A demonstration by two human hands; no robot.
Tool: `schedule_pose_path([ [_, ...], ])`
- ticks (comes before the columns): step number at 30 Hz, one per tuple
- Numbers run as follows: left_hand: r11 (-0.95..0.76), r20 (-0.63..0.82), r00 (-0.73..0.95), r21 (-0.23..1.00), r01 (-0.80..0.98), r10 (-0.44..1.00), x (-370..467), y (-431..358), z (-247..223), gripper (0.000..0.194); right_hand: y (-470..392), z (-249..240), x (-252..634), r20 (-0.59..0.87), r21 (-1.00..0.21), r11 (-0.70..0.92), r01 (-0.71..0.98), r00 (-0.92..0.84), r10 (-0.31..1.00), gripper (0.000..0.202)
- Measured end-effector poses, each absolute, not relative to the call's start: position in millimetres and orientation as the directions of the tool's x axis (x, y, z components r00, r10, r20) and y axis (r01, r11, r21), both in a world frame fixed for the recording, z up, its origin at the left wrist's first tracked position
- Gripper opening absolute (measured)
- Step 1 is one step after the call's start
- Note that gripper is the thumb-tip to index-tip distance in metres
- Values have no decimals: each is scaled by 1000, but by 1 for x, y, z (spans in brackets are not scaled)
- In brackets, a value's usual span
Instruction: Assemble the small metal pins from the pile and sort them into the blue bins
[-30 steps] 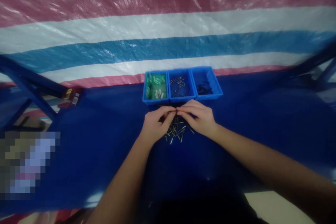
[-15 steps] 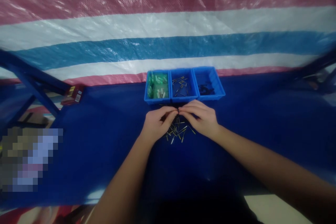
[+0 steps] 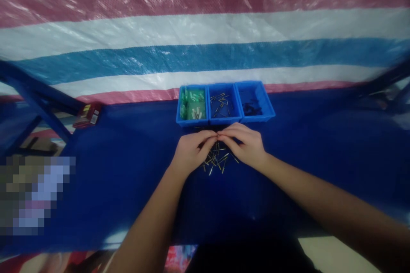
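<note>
barely any shift of either hand since the earlier frame. left hand [image 3: 193, 149] and right hand [image 3: 246, 144] meet at narrowly pinched fingertips, forearms converging; anything held is too small to tell. metal pins [image 3: 215, 162] lie scattered just beneath, near the blue bins [image 3: 225, 120].

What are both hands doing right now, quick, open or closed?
Left hand: closed in a pinch; anything held is too small to tell.
Right hand: pinched closed too, right by the left; can't tell whether it holds anything.
</note>
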State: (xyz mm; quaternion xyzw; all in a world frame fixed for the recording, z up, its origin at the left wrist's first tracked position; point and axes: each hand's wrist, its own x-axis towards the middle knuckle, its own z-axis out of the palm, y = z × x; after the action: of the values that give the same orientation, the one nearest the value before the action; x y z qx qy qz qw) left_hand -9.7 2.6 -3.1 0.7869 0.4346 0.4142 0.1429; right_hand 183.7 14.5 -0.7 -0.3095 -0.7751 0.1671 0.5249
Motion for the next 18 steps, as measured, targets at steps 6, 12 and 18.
schedule_pose_path([
  [6, -576, 505, 298, 589, 566, 810, -13, 3, -2, 18, 16, -4, 184, 745, -536, 801, 266, -297, 597, 25],
  [12, -576, 490, 319, 582, 573, 812, -13, 3, -2, 21, 15, -4, 183, 744, -524, 801, 290, -300, 596, 25],
  [18, -564, 532, 230, 635, 528, 815, -9, 2, -3, 18, 16, -3, 183, 720, -578, 756, 308, -244, 649, 17],
])
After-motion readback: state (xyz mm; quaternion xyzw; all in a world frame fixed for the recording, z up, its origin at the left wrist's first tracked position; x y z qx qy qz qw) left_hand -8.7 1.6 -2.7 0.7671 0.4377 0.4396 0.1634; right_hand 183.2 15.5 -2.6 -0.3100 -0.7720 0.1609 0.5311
